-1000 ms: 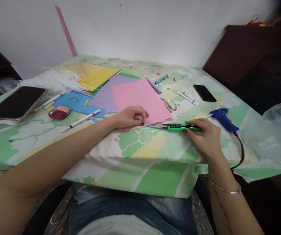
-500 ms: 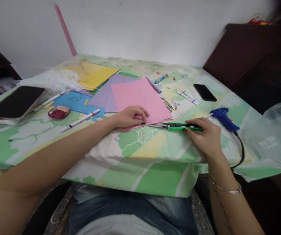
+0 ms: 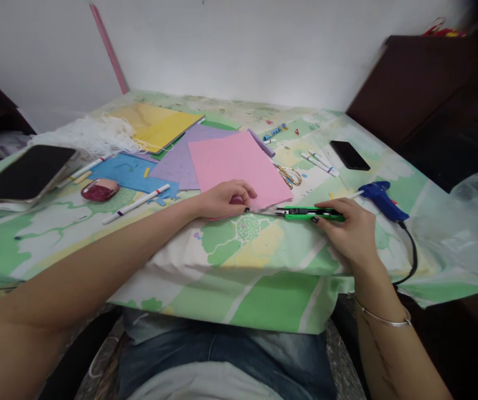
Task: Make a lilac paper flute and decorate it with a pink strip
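A pink sheet (image 3: pixel 234 161) lies partly over a purple sheet (image 3: pixel 180 158) near the front of the table. My left hand (image 3: pixel 228 199) rests on the pink sheet's near left part, its fingers curled and closed at the front edge; what they pinch is too small to make out. In my right hand (image 3: pixel 347 222) is a green and black utility knife (image 3: pixel 301 213), held flat and pointing left. Its blade reaches toward my left fingertips, along the near edge of the pink sheet.
Gold scissors (image 3: pixel 291 175) lie just behind the pink sheet. A blue glue gun (image 3: pixel 384 200) with a black cord and a black phone (image 3: pixel 350 155) are at the right. White strings (image 3: pixel 92 133), a yellow sheet (image 3: pixel 155 125) and a larger phone (image 3: pixel 26 172) are at the left.
My left fingertips have shifted slightly right along the sheet's front edge. My right hand and the knife are in nearly the same place.
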The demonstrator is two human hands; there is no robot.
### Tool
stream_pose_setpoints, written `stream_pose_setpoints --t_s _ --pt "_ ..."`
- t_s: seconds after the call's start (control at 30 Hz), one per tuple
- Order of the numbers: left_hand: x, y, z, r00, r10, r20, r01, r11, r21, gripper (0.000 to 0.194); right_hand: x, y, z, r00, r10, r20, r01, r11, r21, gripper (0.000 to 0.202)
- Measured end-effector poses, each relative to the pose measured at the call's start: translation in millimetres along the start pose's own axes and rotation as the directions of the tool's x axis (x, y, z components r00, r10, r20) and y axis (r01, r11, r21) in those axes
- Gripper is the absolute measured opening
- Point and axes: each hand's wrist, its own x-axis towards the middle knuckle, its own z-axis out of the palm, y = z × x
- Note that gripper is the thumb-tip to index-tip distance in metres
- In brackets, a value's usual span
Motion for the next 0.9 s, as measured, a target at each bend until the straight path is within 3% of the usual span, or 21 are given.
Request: stream_pose_setpoints --t_s 0.9 --pt "-0.8 -7.8 -1.4 0.996 0.057 0.073 -0.060 0.997 0.042 0.008 0.3 -4.5 -1.7 0.999 -0.003 0.037 0.003 1.000 -0.006 0.019"
